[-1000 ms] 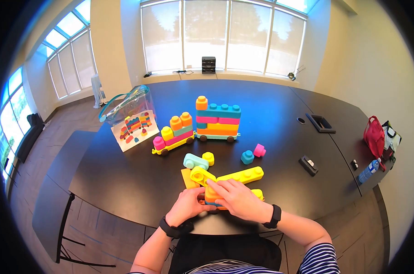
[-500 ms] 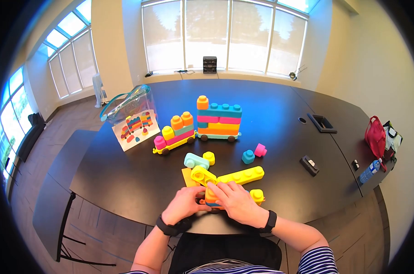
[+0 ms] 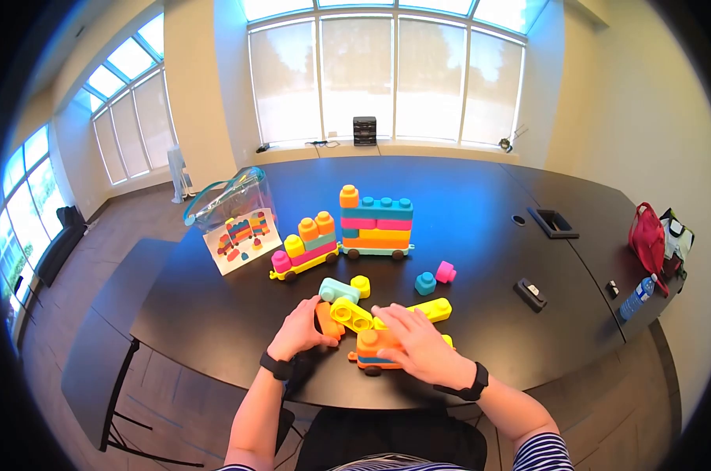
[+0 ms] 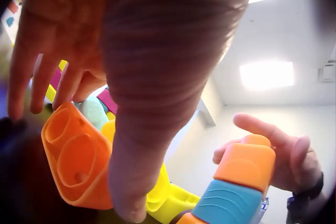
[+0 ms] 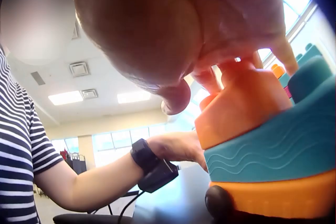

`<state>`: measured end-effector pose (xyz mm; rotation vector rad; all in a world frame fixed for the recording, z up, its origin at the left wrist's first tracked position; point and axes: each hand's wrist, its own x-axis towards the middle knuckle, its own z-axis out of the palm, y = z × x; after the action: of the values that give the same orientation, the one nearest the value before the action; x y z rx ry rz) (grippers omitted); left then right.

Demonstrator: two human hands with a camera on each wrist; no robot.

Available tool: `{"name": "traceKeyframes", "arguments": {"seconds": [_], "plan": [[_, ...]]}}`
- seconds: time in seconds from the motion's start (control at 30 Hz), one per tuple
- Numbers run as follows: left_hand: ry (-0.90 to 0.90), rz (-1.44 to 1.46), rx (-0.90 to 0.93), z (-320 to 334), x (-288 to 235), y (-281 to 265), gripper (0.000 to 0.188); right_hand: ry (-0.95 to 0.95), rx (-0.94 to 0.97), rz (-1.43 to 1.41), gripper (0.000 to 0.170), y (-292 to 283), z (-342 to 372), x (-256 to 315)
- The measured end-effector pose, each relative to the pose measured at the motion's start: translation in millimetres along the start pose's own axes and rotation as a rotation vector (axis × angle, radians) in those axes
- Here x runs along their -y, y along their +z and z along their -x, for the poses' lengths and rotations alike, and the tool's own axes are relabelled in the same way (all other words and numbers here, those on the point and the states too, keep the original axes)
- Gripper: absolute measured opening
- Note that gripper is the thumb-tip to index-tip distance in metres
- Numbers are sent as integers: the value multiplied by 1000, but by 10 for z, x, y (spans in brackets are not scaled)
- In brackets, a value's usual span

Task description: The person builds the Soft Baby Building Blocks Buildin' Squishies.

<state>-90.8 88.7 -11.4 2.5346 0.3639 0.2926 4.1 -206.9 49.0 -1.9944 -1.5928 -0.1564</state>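
My left hand [image 3: 294,334] reaches around a long orange block [image 3: 329,320], thumb at its near end, fingers at the far end. Its hollow underside faces the camera in the left wrist view. My right hand [image 3: 424,345] lies over a toy train car, fingers mostly straight and thumb lifted. On that car, an orange block [image 5: 241,106] sits atop a teal wavy layer [image 5: 262,155] and an orange wheeled base [image 5: 278,198]. A hollow yellow block [image 3: 350,315] lies between the hands, near a long yellow block [image 3: 432,309] partly hidden by the right hand.
Beyond the hands lie a pale teal block [image 3: 338,290] and a yellow block [image 3: 361,286]. Teal [image 3: 425,283] and pink [image 3: 446,272] blocks are farther right. Two built train cars [image 3: 376,235] stand behind, near a picture card [image 3: 243,241] and a clear bag [image 3: 241,196].
My left hand has left the train car and moved left to the orange block. The right hand stays over the car, its fingers spread more. The head view has tilted up slightly.
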Motion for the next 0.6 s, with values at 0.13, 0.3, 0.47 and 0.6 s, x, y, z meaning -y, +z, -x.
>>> {"name": "traceKeyframes", "arguments": {"seconds": [0.13,0.3,0.47,0.6], "plan": [[-70,-46,16,179,-165,-231,102,27,-133,-89,67,-245,-6,-123],[-74,-149,-12,362,-332,-449,97,36,-193,-179,56,-378,-167,-61],[144,151,-284,464,-933,-622,98,153,-127,-514,63,-268,-391,27],[439,218,-323,481,-1270,-466,107,248,-75,-767,66,-199,-482,175]]}}
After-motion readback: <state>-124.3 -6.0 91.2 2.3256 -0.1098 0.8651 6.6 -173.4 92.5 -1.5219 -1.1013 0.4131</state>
